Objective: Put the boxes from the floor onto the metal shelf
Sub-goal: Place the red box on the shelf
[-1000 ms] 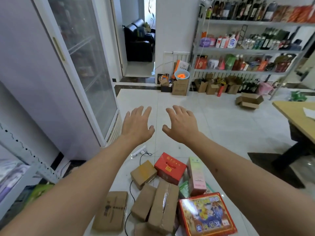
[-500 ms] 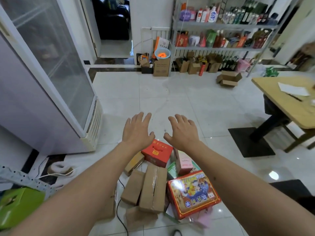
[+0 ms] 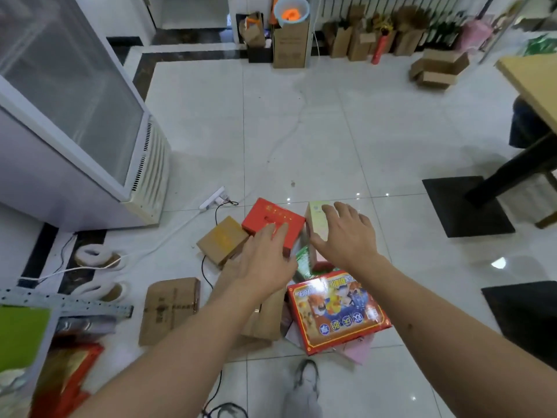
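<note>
Looks barely started imo: the boxes (image 3: 337, 309) all sit heaped on the floor (image 3: 301, 131) at 6 o'clock, metal shelf (image 3: 64, 304) at 8, left hand (image 3: 265, 257) and right hand (image 3: 346, 235) hovering over them, fingers spread, gripping nothing.

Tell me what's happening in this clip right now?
A person is bending over a pile of boxes on the tiled floor, both hands open and reaching down. The left hand is over the red box, the right hand over the pale green upright box. Neither has a grip on anything yet. A large colourful box and several brown cardboard boxes lie around. The metal shelf edge shows at lower left.
</note>
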